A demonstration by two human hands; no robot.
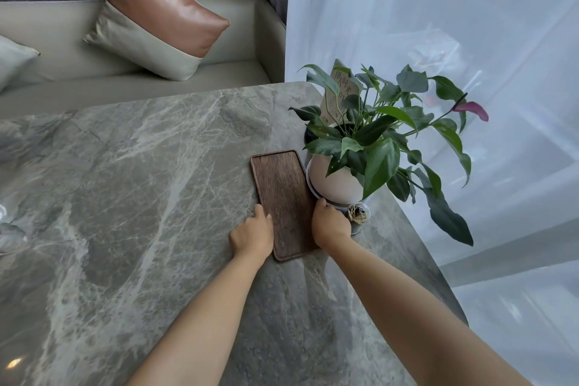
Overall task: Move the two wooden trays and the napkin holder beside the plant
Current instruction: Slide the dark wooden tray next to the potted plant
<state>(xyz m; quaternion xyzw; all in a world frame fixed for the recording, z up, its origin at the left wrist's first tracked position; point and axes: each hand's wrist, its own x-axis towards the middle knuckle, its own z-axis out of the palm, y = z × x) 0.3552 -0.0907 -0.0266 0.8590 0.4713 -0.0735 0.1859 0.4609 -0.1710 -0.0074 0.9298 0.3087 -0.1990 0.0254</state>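
Observation:
A dark wooden tray [283, 194] lies flat on the marble table [141, 182], its long right edge against the plant's cream pot [333, 180]. My left hand [252, 233] grips the tray's left rim near its front end. My right hand [329, 224] holds the right rim, squeezed between tray and pot. The green plant [376, 135] has a paper card standing in it. Only one tray shows; whether a second lies under it I cannot tell. No napkin holder is in view.
A small clear jar [358, 216] of toothpicks stands just right of my right hand. A round dark object [310, 135] sits behind the pot. The table's right edge runs close past the plant, beside a white curtain [438, 25]. A sofa with cushions [163, 19] is beyond.

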